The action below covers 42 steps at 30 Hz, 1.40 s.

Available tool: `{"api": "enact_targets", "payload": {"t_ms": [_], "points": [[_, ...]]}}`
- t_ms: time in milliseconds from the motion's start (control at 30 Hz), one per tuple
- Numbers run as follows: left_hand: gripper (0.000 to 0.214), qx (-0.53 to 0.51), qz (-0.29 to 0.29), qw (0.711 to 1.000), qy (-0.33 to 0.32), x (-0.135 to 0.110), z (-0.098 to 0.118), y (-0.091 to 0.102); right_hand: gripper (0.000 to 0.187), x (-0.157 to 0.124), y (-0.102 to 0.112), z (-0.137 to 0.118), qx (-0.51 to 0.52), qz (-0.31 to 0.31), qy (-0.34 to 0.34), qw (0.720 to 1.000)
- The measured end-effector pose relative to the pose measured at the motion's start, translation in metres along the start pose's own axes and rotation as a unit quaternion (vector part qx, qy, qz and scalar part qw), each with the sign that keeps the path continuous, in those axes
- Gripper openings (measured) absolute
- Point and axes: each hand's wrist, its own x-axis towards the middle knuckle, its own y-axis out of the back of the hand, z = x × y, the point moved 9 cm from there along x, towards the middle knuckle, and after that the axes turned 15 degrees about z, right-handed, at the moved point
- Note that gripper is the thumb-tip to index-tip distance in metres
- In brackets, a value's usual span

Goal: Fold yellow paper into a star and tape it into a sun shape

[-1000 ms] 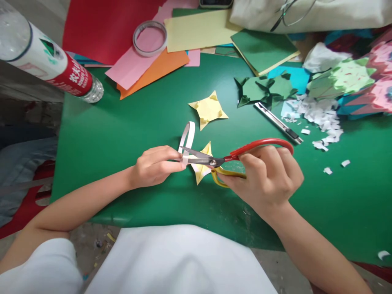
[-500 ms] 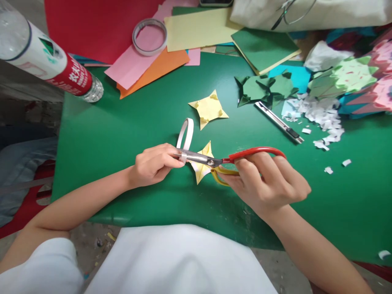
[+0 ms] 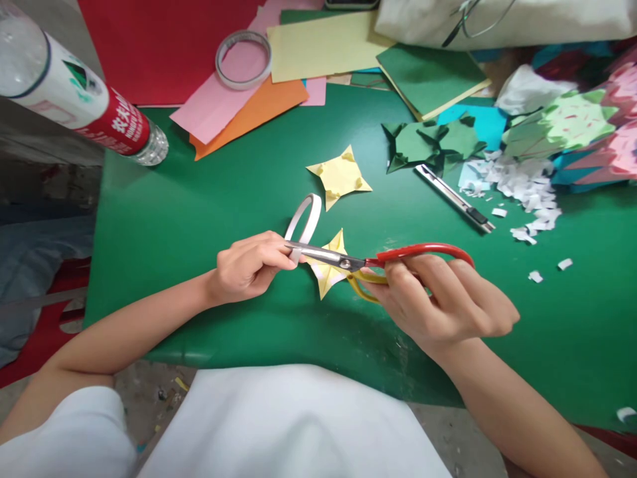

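My left hand (image 3: 249,267) pinches a small roll of white tape (image 3: 303,219), held upright above the green table (image 3: 199,212). My right hand (image 3: 442,302) grips scissors (image 3: 348,262) with one red and one yellow handle. Their closed blades meet the tape strip at my left fingertips. A folded yellow paper star (image 3: 328,273) lies under the blades. A second yellow star (image 3: 340,176) lies flat a little farther back.
A plastic bottle (image 3: 74,99) lies at the far left. Coloured paper sheets (image 3: 249,99) and a larger tape roll (image 3: 243,60) sit at the back. A utility knife (image 3: 455,198), green folded pieces (image 3: 432,143), white scraps (image 3: 522,186) and paper flowers (image 3: 572,126) crowd the right.
The scissor blades, open one second ago, have closed on the tape strip. My right hand shifted slightly right and the tape roll tilted a little.
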Motion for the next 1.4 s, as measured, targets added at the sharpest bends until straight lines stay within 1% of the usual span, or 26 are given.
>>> {"api": "enact_targets", "payload": {"t_ms": [100, 133, 167, 233, 300, 367, 433, 500, 633, 767, 867, 933, 1033, 1133, 1233, 1267, 1300, 1367, 1400], "points": [[0.015, 0.014, -0.015, 1.000, -0.006, -0.002, 0.001, -0.003, 0.030, 0.000, -0.003, 0.017, -0.016, -0.020, -0.023, 0.999], [0.015, 0.028, -0.018, 0.999, -0.010, -0.003, 0.001, -0.004, 0.034, 0.000, -0.002, 0.025, -0.036, -0.014, -0.036, 0.999], [0.015, 0.047, -0.017, 0.999, -0.015, -0.004, 0.001, -0.004, 0.037, -0.001, -0.003, 0.031, -0.046, -0.018, -0.041, 0.998], [0.015, 0.105, -0.003, 0.994, -0.022, -0.003, -0.002, -0.001, 0.040, -0.006, -0.009, 0.047, -0.101, -0.043, -0.074, 0.991], [0.013, 0.178, 0.021, 0.984, -0.020, -0.002, -0.007, 0.004, 0.037, -0.020, -0.024, 0.064, -0.164, -0.143, -0.122, 0.968], [0.010, 0.243, 0.041, 0.969, -0.008, 0.000, -0.014, 0.010, 0.034, -0.039, -0.038, 0.074, -0.197, -0.241, -0.162, 0.937], [0.008, 0.284, 0.048, 0.958, 0.004, 0.000, -0.020, 0.012, 0.034, -0.051, -0.043, 0.077, -0.205, -0.286, -0.180, 0.919], [0.007, 0.303, 0.038, 0.952, 0.006, -0.001, -0.023, 0.011, 0.038, -0.059, -0.046, 0.077, -0.205, -0.306, -0.190, 0.910], [0.011, 0.333, -0.008, 0.943, -0.009, -0.004, -0.025, 0.002, 0.044, -0.067, -0.050, 0.080, -0.211, -0.352, -0.206, 0.888], [0.010, 0.363, -0.039, 0.931, -0.001, -0.006, -0.027, -0.002, 0.042, -0.071, -0.054, 0.079, -0.195, -0.392, -0.221, 0.871], [0.008, 0.354, -0.045, 0.934, -0.004, -0.004, -0.024, -0.002, 0.041, -0.071, -0.055, 0.077, -0.184, -0.393, -0.226, 0.872], [0.012, 0.325, -0.036, 0.944, -0.029, -0.003, -0.017, -0.003, 0.040, -0.071, -0.054, 0.076, -0.173, -0.383, -0.226, 0.879], [0.021, 0.274, -0.027, 0.958, -0.082, -0.004, -0.004, -0.004, 0.036, -0.074, -0.055, 0.074, -0.154, -0.378, -0.220, 0.886], [0.026, 0.243, -0.044, 0.962, -0.118, -0.007, 0.004, -0.008, 0.035, -0.069, -0.053, 0.070, -0.158, -0.354, -0.186, 0.903], [0.027, 0.197, -0.064, 0.971, -0.122, -0.009, 0.007, -0.013, 0.030, -0.055, -0.049, 0.060, -0.156, -0.314, -0.150, 0.924], [0.028, 0.174, -0.070, 0.975, -0.118, -0.009, 0.008, -0.015, 0.025, -0.050, -0.049, 0.054, -0.128, -0.306, -0.149, 0.932], [0.027, 0.150, -0.076, 0.979, -0.113, -0.009, 0.009, -0.016, 0.021, -0.044, -0.048, 0.045, -0.071, -0.292, -0.149, 0.942], [0.027, 0.105, -0.089, 0.985, -0.101, -0.009, 0.011, -0.020, 0.016, -0.028, -0.043, 0.019, 0.086, -0.244, -0.138, 0.956], [0.026, 0.085, -0.096, 0.987, -0.097, -0.010, 0.013, -0.022, 0.015, -0.020, -0.038, 0.007, 0.161, -0.218, -0.131, 0.953]]}}
